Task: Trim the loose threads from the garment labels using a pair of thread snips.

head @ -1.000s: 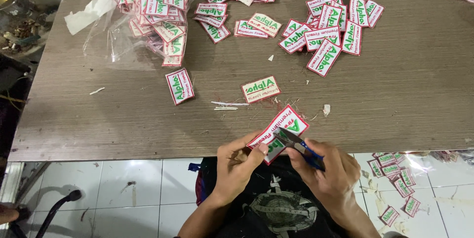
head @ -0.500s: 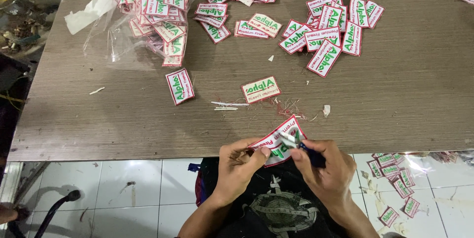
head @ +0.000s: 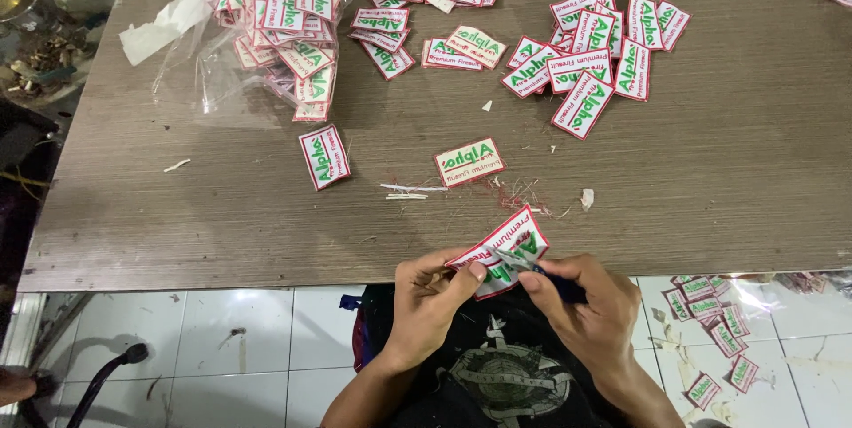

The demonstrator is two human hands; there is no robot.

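Observation:
My left hand [head: 428,297] pinches a white embroidered patch [head: 508,240] with a red border and green lettering, at the near edge of the table. My right hand [head: 581,304] grips a small dark-handled cutting tool [head: 531,268] whose metal tip rests against the patch's lower edge. Both hands hover just past the table edge, above my lap. Two single patches lie on the table ahead: one [head: 324,157] to the left, one [head: 469,162] in the middle.
A clear plastic bag [head: 275,29] full of patches sits far left on the grey-brown table [head: 745,180]. Loose piles of patches [head: 590,55] spread across the back. Thread trimmings [head: 519,193] lie near the front edge. More patches [head: 710,321] are scattered on the tiled floor at right.
The patch has been pulled slightly nearer and turned in my left hand, and the tool tip has shifted along its lower edge. Everything on the table is unchanged.

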